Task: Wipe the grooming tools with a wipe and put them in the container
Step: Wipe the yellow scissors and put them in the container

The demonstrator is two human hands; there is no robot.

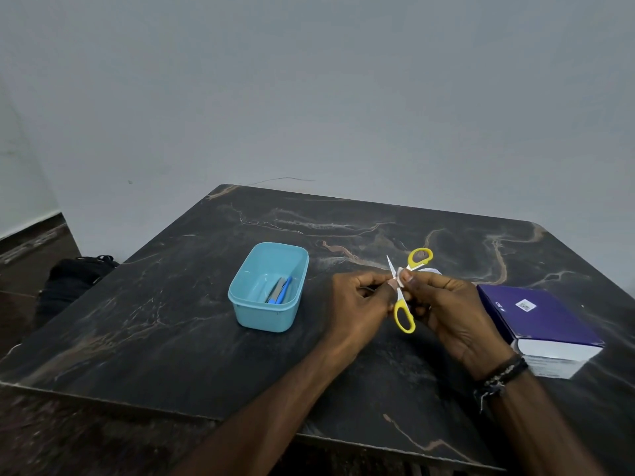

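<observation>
Scissors (405, 293) with yellow handles are being held above the dark marbled bench (206, 338), opened out so that one handle loop is pointing away toward the wall and the other is hanging down toward the person. The left hand (357, 304) is gripping them near the pivot with curled fingers. The right hand (446, 310) is pinching a white wipe (402, 274) against one blade, whose pointed tip is sticking up just above the fingers. To the left of both hands, well apart from them, a light blue container (240, 297) is sitting on the bench, open-topped, with a few slim tools (280, 290) lying inside it, one of them blue. A purple box (536, 314) with a white side is resting on the bench just beside the right wrist, which is wearing dark bracelets (501, 376). A black bag (75, 280) is lying on the floor past the bench's left edge.
</observation>
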